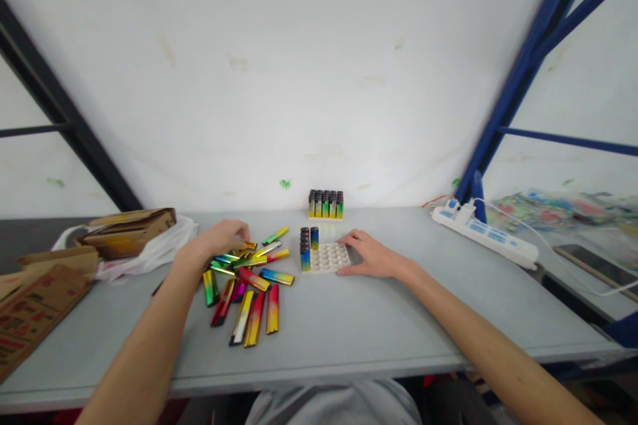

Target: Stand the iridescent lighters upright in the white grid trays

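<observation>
Many shiny lighters in red, yellow, green and blue lie in a loose pile [253,279] left of centre. My left hand [219,239] reaches over the pile's back left, its fingers bent down at the lighters; what they hold, if anything, is hidden. A white tray with round holes [331,257] lies at the centre, with several lighters upright along its left side and a blue one [314,238] at its back. My right hand [366,254] rests at the tray's right edge, thumb and fingers spread apart along it.
A full block of upright lighters [325,204] stands by the wall. Cardboard boxes [129,232] and a white plastic bag [167,246] are at the left. A power strip [483,236] and a phone [598,264] lie at the right.
</observation>
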Motion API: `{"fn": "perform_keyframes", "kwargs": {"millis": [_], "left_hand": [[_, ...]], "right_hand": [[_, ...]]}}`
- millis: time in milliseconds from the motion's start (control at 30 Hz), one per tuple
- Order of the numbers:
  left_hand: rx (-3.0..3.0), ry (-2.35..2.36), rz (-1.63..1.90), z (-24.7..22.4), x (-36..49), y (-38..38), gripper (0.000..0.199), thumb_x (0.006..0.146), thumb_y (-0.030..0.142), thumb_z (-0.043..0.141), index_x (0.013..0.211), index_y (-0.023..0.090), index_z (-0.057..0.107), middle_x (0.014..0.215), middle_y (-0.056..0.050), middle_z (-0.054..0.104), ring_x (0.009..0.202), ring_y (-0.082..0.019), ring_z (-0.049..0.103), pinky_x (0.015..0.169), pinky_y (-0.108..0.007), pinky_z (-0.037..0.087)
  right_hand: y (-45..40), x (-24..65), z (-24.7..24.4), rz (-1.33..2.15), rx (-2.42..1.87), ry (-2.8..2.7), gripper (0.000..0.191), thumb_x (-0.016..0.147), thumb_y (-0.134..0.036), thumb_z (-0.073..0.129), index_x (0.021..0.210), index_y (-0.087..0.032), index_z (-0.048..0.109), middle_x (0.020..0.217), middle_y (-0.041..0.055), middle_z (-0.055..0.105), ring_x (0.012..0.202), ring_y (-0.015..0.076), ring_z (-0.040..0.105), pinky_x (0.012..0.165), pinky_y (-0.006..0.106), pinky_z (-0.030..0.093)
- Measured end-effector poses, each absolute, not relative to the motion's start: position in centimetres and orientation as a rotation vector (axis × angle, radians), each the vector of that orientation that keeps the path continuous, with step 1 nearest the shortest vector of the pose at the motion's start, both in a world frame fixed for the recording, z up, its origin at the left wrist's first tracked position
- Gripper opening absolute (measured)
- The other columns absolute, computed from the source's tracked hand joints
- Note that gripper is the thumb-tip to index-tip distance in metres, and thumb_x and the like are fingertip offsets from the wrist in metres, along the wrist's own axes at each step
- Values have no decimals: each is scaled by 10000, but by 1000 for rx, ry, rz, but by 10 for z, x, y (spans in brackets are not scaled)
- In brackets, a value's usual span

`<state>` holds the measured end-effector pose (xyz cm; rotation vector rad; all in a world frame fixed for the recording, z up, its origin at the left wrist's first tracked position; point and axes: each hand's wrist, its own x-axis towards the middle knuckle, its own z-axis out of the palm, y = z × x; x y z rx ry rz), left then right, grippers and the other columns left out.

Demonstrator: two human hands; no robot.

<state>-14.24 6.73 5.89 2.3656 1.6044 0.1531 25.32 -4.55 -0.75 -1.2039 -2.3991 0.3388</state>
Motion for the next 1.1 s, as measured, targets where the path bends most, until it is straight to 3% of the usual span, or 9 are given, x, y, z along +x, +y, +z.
{"fn": "perform_keyframes", "kwargs": {"millis": [200, 400, 500, 633, 833, 1033, 1100], "left_hand": [[2437, 1504, 414, 53, -136, 68, 133, 626, 384, 634, 639, 252, 637, 695, -74, 721, 702, -271, 662, 660, -323, 473], [2229, 1387, 935, 69, -113, 54, 365, 802, 546, 604, 975, 226, 618, 719, -15, 698, 612, -197, 657, 657, -293, 479], [1995, 1185, 1157, 80, -93, 38, 454, 772, 552, 704, 1049, 207, 605, 777, -13, 700, 547, -153, 617, 636, -295, 498], [1718, 931, 1308, 85, -65, 17, 480, 633, 401, 873, 994, 172, 654, 872, -47, 713, 682, -156, 635, 696, -302, 520], [1442, 845, 1302, 78, -35, -3, 308, 574, 265, 889, 800, 161, 708, 835, -23, 684, 776, -147, 636, 761, -283, 526], [1341, 780, 1178, 74, -25, -10, 527, 607, 326, 909, 1063, 177, 692, 935, -58, 758, 910, -190, 696, 884, -338, 546], [1330, 746, 1181, 74, -24, -11, 524, 657, 374, 888, 1082, 183, 648, 884, -46, 752, 904, -201, 706, 889, -368, 558]], "right_hand": [[-47, 252, -5, 324, -1198, -2397, 739, 809, -651, 725, 1344, -165, 566, 1215, 146, 587, 1139, 305, 546, 1024, 479, 465], [-48, 251, -4, 333, -1206, -2390, 727, 807, -637, 736, 1335, -165, 567, 1202, 139, 584, 1135, 298, 550, 1018, 463, 470], [-48, 251, -3, 337, -1214, -2397, 733, 806, -651, 728, 1333, -166, 570, 1198, 140, 584, 1134, 299, 551, 1015, 459, 470], [-49, 250, -1, 337, -1218, -2392, 749, 800, -630, 747, 1343, -148, 560, 1194, 143, 586, 1120, 296, 553, 1014, 458, 472], [-50, 248, 1, 355, -1223, -2378, 743, 793, -616, 761, 1345, -160, 561, 1201, 140, 584, 1120, 292, 558, 1013, 452, 476], [-48, 249, -2, 344, -1205, -2384, 744, 796, -626, 751, 1345, -161, 561, 1194, 143, 586, 1119, 297, 555, 1008, 464, 477], [-48, 250, -4, 338, -1203, -2385, 753, 796, -634, 748, 1357, -170, 556, 1201, 141, 584, 1124, 299, 554, 1014, 468, 472]]}}
